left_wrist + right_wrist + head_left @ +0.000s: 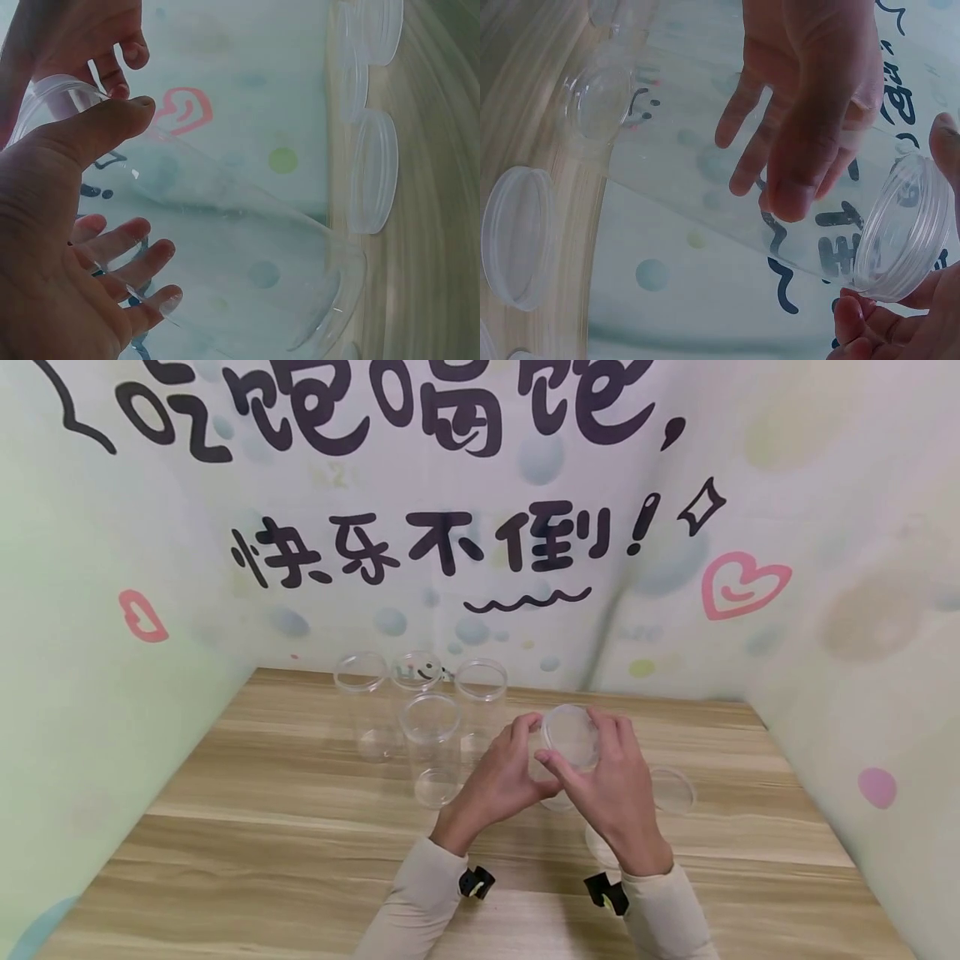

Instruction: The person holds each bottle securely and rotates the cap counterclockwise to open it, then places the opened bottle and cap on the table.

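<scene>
My left hand grips a clear plastic jar around its body, close to the mouth, with the thumb on one side and the fingers on the other. The jar is tilted, its mouth toward me and its base near the tabletop. At the mouth, my right hand holds a clear round lid by its edge, thumb and fingers on opposite sides. In the right wrist view the lid lies against the jar's mouth; I cannot tell whether it is screwed on.
Several open clear jars stand upright left of my hands on the wooden table. Loose lids lie to the right, partly hidden by my right hand and wrist. A printed backdrop rises behind the table.
</scene>
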Demonstrator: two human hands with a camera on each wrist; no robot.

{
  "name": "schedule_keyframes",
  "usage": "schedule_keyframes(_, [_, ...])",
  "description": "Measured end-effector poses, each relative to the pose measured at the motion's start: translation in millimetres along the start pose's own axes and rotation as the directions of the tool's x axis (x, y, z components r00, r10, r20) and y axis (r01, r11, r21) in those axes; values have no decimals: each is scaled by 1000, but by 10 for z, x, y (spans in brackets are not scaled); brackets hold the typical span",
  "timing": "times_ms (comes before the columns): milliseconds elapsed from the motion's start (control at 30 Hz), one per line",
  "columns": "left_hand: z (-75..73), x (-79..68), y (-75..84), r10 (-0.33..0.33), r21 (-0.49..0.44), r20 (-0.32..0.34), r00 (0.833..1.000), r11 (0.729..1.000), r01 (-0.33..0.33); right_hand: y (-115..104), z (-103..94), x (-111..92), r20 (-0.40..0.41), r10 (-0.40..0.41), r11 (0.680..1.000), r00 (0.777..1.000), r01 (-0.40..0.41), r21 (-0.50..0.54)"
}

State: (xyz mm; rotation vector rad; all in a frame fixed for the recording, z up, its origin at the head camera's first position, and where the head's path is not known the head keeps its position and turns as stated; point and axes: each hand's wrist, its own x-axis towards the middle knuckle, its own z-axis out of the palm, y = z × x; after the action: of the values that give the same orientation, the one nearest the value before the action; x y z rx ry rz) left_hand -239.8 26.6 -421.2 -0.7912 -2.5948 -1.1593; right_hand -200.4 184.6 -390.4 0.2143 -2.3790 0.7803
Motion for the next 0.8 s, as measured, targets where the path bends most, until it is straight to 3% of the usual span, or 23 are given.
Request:
schedule_keyframes(433, [-44,-6,-49,61,34,46,997,997,-63,36,-21,20,32,-30,996,999,28,80])
schedule_keyframes(633, [-69,-17,-64,59,-14,107,993,998,-58,103,-73,31,93,-56,992,994,44,122])
schedule_keyframes(800, [-110,-13,-95,102,-79,129,986,993,-92,119,-99,40,122,-102,985,987,83,152])
